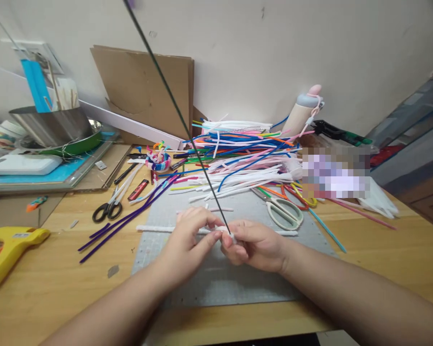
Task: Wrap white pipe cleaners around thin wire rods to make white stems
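A long thin dark green stem (182, 115) slants down from the top of the view. Its lower end meets a small white fuzzy bit (232, 236), where my right hand (258, 245) is closed around it. My left hand (191, 235) pinches white pipe cleaner beside that end, its fingertips almost touching those of the right. A white pipe cleaner (155, 229) stretches out to the left behind my hands, and a white length shows again at the right; I cannot tell whether they are one piece. Beneath both hands is a grey cutting mat (216, 288).
Colourful pipe cleaners (245, 168) are heaped behind the mat. Pale-handled scissors (285, 211) and black-handled scissors (108, 210) flank my hands. Purple pipe cleaners (126, 218) and a yellow glue gun (12, 250) lie left. A bottle (301, 113) stands by the wall near cardboard (147, 91).
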A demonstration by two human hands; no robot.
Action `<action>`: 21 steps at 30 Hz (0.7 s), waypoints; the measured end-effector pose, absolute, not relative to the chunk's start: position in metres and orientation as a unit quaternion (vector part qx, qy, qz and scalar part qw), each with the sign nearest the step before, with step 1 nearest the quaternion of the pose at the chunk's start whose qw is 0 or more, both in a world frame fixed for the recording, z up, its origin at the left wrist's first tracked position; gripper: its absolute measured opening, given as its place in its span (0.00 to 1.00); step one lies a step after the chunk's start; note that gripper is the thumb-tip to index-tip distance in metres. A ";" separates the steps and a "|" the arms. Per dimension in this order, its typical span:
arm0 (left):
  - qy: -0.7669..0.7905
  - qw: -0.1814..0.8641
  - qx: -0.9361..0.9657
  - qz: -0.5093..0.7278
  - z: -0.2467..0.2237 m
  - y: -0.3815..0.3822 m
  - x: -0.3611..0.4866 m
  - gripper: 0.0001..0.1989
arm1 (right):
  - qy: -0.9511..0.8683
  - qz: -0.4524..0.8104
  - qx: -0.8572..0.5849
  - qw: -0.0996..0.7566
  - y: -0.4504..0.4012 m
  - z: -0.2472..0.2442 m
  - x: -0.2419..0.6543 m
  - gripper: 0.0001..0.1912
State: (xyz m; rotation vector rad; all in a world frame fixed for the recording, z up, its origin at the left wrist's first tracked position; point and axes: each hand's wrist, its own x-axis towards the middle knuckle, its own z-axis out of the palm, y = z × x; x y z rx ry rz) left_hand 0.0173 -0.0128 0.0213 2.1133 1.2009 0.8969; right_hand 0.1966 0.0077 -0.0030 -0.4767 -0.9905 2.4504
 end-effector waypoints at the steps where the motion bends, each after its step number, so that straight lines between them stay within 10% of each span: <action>1: 0.448 0.265 0.786 0.334 0.022 -0.013 0.018 0.05 | -0.357 0.892 -0.168 0.223 0.008 -0.004 0.197 0.15; 21: 0.507 0.405 0.645 0.403 0.025 -0.017 0.016 0.07 | -0.371 0.787 -0.322 0.372 0.008 -0.007 0.188 0.12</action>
